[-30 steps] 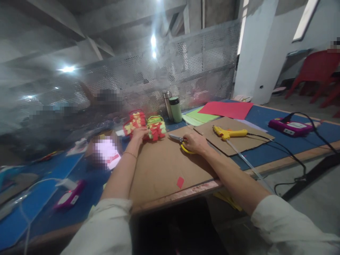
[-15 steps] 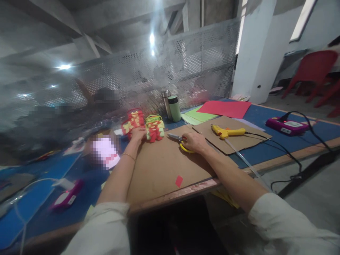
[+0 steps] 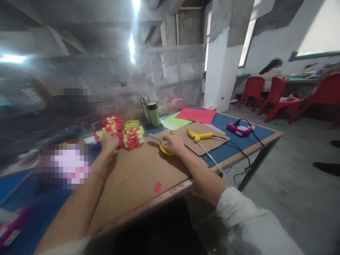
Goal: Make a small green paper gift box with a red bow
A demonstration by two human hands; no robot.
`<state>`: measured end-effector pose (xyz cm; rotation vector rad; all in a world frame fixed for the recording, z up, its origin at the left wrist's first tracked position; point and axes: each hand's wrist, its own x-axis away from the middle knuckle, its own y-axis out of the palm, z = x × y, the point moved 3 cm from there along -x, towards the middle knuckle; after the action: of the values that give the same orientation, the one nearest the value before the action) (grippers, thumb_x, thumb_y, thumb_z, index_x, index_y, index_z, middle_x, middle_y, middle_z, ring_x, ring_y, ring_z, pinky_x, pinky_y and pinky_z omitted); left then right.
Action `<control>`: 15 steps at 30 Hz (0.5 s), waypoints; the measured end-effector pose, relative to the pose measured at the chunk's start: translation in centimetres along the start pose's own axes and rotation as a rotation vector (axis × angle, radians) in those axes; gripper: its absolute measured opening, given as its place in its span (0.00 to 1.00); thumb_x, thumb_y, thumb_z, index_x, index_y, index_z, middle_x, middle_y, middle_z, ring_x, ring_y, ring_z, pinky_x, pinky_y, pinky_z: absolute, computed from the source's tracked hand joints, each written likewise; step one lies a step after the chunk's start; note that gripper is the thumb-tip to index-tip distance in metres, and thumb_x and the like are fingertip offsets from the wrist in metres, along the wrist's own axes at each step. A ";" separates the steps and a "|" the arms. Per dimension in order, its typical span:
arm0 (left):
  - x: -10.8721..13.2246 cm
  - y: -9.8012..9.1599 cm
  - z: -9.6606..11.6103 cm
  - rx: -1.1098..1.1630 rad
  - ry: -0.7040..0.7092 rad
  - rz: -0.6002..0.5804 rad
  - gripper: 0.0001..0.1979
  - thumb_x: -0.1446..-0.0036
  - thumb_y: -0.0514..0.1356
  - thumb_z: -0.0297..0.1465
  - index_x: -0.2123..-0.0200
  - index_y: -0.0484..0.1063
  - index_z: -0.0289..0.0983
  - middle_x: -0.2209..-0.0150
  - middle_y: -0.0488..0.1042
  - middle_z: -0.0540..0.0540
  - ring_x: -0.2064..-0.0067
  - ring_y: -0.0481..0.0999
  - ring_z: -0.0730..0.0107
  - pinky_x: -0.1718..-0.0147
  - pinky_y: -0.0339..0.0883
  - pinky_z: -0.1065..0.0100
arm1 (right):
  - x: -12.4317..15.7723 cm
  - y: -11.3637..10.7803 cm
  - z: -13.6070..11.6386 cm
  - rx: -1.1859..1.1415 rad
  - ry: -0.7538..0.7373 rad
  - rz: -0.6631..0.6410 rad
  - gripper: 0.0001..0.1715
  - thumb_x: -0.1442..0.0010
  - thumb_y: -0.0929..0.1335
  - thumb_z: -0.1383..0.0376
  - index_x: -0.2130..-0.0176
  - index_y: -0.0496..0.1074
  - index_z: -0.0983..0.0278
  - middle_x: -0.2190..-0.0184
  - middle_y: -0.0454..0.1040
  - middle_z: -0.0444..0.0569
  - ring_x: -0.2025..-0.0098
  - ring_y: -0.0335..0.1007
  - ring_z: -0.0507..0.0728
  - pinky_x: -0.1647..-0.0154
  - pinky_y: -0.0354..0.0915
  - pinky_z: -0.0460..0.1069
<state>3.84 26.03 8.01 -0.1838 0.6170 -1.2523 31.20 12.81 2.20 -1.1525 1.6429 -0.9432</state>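
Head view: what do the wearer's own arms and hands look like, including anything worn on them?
The left hand and right hand are both ungloved. A thin, gold-toned bracelet sits above the left hand. The right sleeve is off-white, loose and creased, ending well short of the hand; only a pale edge of the left sleeve shows.

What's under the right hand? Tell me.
Under the right hand are scissors, blades and part of a yellow handle showing, with cardboard beneath. The hand covers the remaining handle; anything else there is hidden.
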 end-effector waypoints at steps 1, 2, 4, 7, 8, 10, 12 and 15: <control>0.4 -0.6 0.3 -0.023 0.022 0.019 0.10 0.60 0.64 0.17 0.76 0.73 0.37 0.73 0.76 0.44 0.53 0.78 0.49 0.54 0.70 0.61 | -0.1 -0.2 0.4 -0.001 0.031 0.019 0.23 0.35 0.64 0.56 0.43 0.75 0.55 0.48 0.81 0.51 0.45 0.75 0.62 0.52 0.68 0.50; 0.9 -1.2 0.6 -0.044 0.049 0.026 0.09 0.59 0.63 0.18 0.74 0.75 0.37 0.70 0.78 0.44 0.53 0.78 0.51 0.53 0.70 0.62 | -0.1 -0.4 0.9 0.000 0.067 0.038 0.24 0.34 0.63 0.56 0.42 0.74 0.56 0.48 0.80 0.53 0.45 0.75 0.62 0.52 0.68 0.50; 2.2 -2.0 0.8 -0.099 0.130 0.004 0.11 0.55 0.63 0.22 0.66 0.79 0.37 0.64 0.81 0.44 0.55 0.79 0.56 0.53 0.71 0.64 | -0.3 -0.7 2.1 0.010 0.142 0.071 0.26 0.33 0.61 0.57 0.40 0.72 0.59 0.46 0.79 0.56 0.44 0.75 0.63 0.52 0.68 0.51; 5.5 -2.4 0.5 -0.185 0.257 -0.056 0.16 0.45 0.58 0.27 0.54 0.80 0.35 0.57 0.82 0.43 0.59 0.80 0.61 0.55 0.72 0.64 | -0.4 -0.7 3.4 0.037 0.211 0.088 0.25 0.33 0.62 0.57 0.41 0.73 0.62 0.46 0.79 0.58 0.43 0.74 0.64 0.52 0.67 0.50; 6.9 -2.4 0.2 -0.194 0.271 -0.062 0.17 0.41 0.56 0.28 0.51 0.79 0.35 0.55 0.82 0.42 0.58 0.80 0.61 0.54 0.72 0.63 | -0.4 -0.7 3.6 0.047 0.215 0.086 0.25 0.34 0.63 0.58 0.42 0.74 0.62 0.46 0.79 0.57 0.43 0.74 0.63 0.52 0.67 0.50; 9.8 -1.9 0.0 -0.255 0.357 -0.089 0.16 0.38 0.56 0.30 0.50 0.79 0.36 0.52 0.82 0.40 0.54 0.80 0.58 0.50 0.71 0.61 | -0.3 -0.3 3.7 0.063 0.194 0.078 0.24 0.35 0.64 0.59 0.44 0.75 0.61 0.47 0.80 0.56 0.45 0.75 0.62 0.54 0.67 0.49; 12.5 -0.7 -0.1 -0.314 0.462 -0.201 0.15 0.37 0.56 0.28 0.52 0.80 0.38 0.53 0.82 0.40 0.53 0.79 0.58 0.48 0.70 0.59 | -0.2 0.1 3.5 0.079 0.140 0.066 0.23 0.36 0.65 0.60 0.45 0.76 0.60 0.49 0.81 0.54 0.47 0.76 0.61 0.56 0.66 0.48; 14.7 1.7 -0.1 -0.274 0.609 -0.381 0.18 0.38 0.53 0.20 0.51 0.79 0.34 0.52 0.80 0.35 0.52 0.79 0.58 0.49 0.71 0.59 | -0.4 0.8 3.1 0.111 0.035 0.028 0.18 0.39 0.67 0.62 0.51 0.79 0.61 0.53 0.82 0.53 0.52 0.78 0.60 0.61 0.64 0.46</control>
<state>7.83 12.97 2.20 -0.1497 1.3292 -1.5991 33.99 13.08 0.60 -1.0411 1.6086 -1.0289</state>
